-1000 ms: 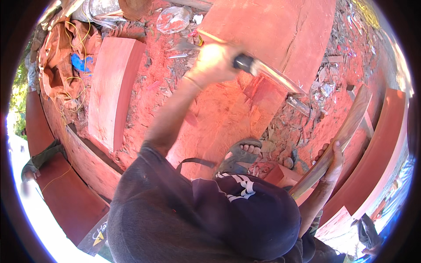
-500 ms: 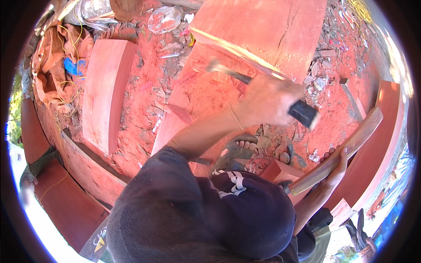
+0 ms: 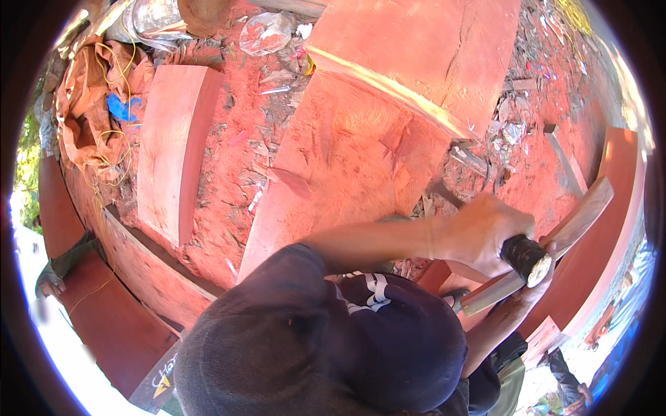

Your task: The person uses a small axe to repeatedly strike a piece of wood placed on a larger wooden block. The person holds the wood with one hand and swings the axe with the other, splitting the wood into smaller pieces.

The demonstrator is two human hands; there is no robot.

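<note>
My left hand [image 3: 482, 232] reaches across to the right, closed round a tool with a black handle [image 3: 522, 254]. The handle's pale, worn end faces up. A dark shaft [image 3: 444, 194] runs out beyond the fist; it is blurred, so I cannot tell the tool's exact kind. Below and behind it, my right hand [image 3: 531, 295] grips a flat length of wood [image 3: 586, 211], which slants from lower left to upper right. The tool's handle hides part of this wood and some of my right fingers.
A wide reddish timber slab [image 3: 354, 159] with a stepped, thicker far part [image 3: 423, 55] lies ahead. A curved block [image 3: 173, 152] stands at left, near a crumpled orange-brown tarp [image 3: 87, 104]. Long curved timbers [image 3: 603, 243] line the right. Red sawdust and litter cover the ground.
My left hand has swung the tool from over the slab down and right, so its handle now overlaps the length of wood. My right hand keeps its hold.
</note>
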